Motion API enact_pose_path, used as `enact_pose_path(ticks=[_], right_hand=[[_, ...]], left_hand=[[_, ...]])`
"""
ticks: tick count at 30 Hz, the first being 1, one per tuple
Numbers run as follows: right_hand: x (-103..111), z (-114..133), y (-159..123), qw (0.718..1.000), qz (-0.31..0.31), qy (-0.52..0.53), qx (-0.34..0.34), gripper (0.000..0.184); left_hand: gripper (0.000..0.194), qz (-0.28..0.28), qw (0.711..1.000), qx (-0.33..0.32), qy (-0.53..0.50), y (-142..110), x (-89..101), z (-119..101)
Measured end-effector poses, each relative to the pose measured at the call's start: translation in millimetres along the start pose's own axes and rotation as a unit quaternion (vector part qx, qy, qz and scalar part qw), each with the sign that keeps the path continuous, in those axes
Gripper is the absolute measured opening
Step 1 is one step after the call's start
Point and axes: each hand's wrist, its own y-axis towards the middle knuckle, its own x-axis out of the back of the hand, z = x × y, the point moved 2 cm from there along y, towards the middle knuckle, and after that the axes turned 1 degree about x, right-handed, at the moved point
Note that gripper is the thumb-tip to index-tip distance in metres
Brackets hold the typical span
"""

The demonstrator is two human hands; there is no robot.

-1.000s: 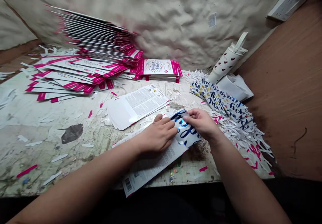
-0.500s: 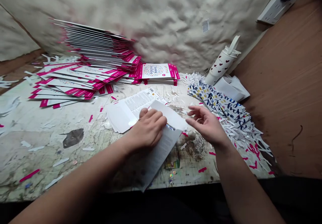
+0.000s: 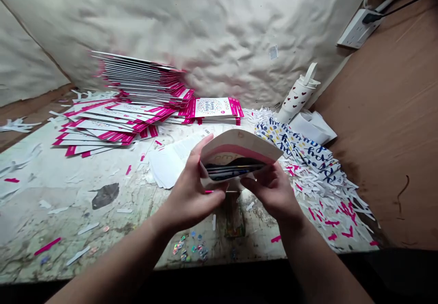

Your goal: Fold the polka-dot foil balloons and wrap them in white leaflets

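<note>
Both hands hold a white and pink paper packet [image 3: 242, 142] above the table, its mouth gaping toward me. Several dark-edged, folded pieces [image 3: 236, 172] show inside it; their kind is unclear. My left hand [image 3: 193, 197] is closed on the packet's left side, thumb along the near face. At the right side, my right hand [image 3: 278, 197] grips it with the thumb in front and the fingers mostly hidden behind. Flat white sheets [image 3: 166, 165] lie on the table just beyond my left hand, partly covered by it and the packet.
Pink and white packets [image 3: 102, 112] are heaped at the back left, beside a smaller stack [image 3: 212, 108]. A heart-patterned tumbler [image 3: 297, 96], a paper roll [image 3: 313, 128], patterned packets [image 3: 297, 144] and paper strips [image 3: 315, 199] occupy the right. A power strip [image 3: 357, 28] is mounted above.
The packet has been lifted off the sheets and tilted so that its mouth faces me. My right hand, apart from it before, now grips its right side; my left hand has moved to its left side.
</note>
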Motion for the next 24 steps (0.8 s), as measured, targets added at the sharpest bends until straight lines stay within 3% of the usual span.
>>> enact_pose_path(ticks=[3,6,7,9,12,14,16,18,24], right_hand=[[5,9,6,1.0,0.006,0.006,0.006,0.038],[17,19,22,0.999,0.005,-0.025,0.033,0.02],[20,20,29,0.998,0.016,-0.055,0.024,0.012],[27,16,40,0.987,0.026,-0.158,-0.016,0.023],[27,5,40,0.933,-0.009,-0.359,-0.004,0.026],[15,-4,28,0.89,0.048,-0.451,0.05,0.016],[-2,-14,10,0.85,0.153,-0.496,0.084,0.015],[-14,-20,-5,0.826,0.208,-0.515,0.094,0.017],[-29,-20,-11,0.785,0.219,-0.569,0.104,0.02]], left_hand=[[0.065,0.034,0.992,0.087,-0.08,4,6.6,-4],[0.03,0.072,0.978,0.17,-0.101,9,13.9,-10],[0.024,0.081,0.972,0.193,-0.103,10,15.0,-10],[0.021,0.103,0.958,0.248,-0.103,8,13.6,-2],[0.032,0.118,0.921,0.36,-0.094,-6,5.8,22],[0.035,0.095,0.899,0.411,-0.117,-18,-0.7,37],[0.033,0.068,0.891,0.423,-0.152,-29,-6.6,47],[0.03,0.046,0.893,0.414,-0.167,-36,-10.4,49],[0.03,0.06,0.907,0.398,-0.122,-37,-11.8,39]])
